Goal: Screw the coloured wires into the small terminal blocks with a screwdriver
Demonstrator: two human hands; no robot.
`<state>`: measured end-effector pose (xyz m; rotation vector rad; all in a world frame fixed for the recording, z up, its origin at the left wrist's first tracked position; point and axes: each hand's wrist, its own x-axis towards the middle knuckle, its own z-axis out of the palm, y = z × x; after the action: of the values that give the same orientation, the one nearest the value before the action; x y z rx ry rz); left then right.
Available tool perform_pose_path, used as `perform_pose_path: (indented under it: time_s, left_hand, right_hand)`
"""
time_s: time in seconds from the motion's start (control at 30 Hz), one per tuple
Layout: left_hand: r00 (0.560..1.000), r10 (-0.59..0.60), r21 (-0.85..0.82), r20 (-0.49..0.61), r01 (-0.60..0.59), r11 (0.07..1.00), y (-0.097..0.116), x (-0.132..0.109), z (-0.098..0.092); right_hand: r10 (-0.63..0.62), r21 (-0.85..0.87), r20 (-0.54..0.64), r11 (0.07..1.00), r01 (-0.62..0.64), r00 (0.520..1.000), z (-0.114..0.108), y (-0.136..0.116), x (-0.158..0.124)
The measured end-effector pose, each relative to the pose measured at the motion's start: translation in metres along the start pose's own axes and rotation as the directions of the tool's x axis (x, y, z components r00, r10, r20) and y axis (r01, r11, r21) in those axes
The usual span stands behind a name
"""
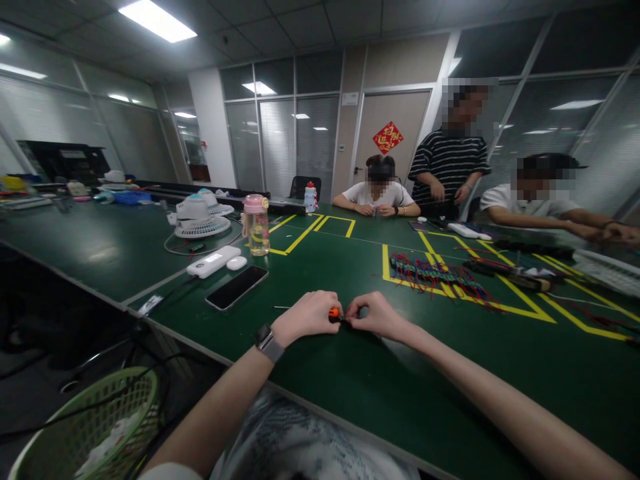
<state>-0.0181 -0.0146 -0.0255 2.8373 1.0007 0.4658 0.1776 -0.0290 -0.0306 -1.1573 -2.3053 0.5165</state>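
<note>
In the head view, my left hand point(313, 313) is closed around a screwdriver with an orange and black handle point(333, 314). Its thin metal shaft point(281, 307) sticks out to the left behind the fingers. My right hand point(373, 315) faces it, thumb and fingertips pinched together close to the handle's end. Something small and dark sits between the two hands' fingertips, too small to make out. Both hands are just above the green tabletop point(320, 363), near its front edge.
Left of my hands lie a phone point(237, 287), a white power strip point(214, 261), a bottle point(257, 227) and small fans point(203, 223). Wired circuit boards point(435, 272) lie to the right inside yellow tape. Three people are across the table. A green basket point(145, 387) stands below left.
</note>
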Motion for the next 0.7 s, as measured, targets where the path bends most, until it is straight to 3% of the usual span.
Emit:
perform_pose_path:
  time_s: [0.1,0.17,0.3,0.43,0.53,0.7]
  left_hand:
    - [1.000,-0.002,0.002,-0.019,0.002,1.000,-0.001,-0.002,0.000]
    - [0.999,-0.010,-0.008,-0.044,0.010,1.000,-0.002,-0.004,-0.002]
    - [0.970,-0.048,-0.076,-0.240,0.030,0.997,-0.001,-0.008,-0.014]
    - [0.870,-0.112,-0.139,-0.480,0.051,0.989,-0.002,-0.009,-0.024]
    - [0.833,-0.122,-0.143,-0.540,0.051,0.988,-0.005,-0.009,-0.026]
    - [0.839,-0.123,-0.126,-0.530,0.065,0.990,-0.005,-0.009,-0.024]
  right_hand:
    - [-0.195,-0.129,-0.024,0.973,0.191,0.980,-0.009,-0.002,-0.002]
    - [-0.225,-0.153,-0.080,0.966,0.211,0.971,-0.015,-0.004,-0.004]
    - [0.091,0.181,-0.197,0.982,-0.055,0.976,-0.017,-0.005,-0.006]
    - [0.313,0.472,-0.087,0.849,-0.237,0.946,-0.004,-0.004,-0.007]
    - [0.369,0.531,-0.043,0.796,-0.291,0.929,0.004,-0.004,-0.007]
    - [0.350,0.534,-0.005,0.793,-0.293,0.937,0.009,-0.001,-0.008]
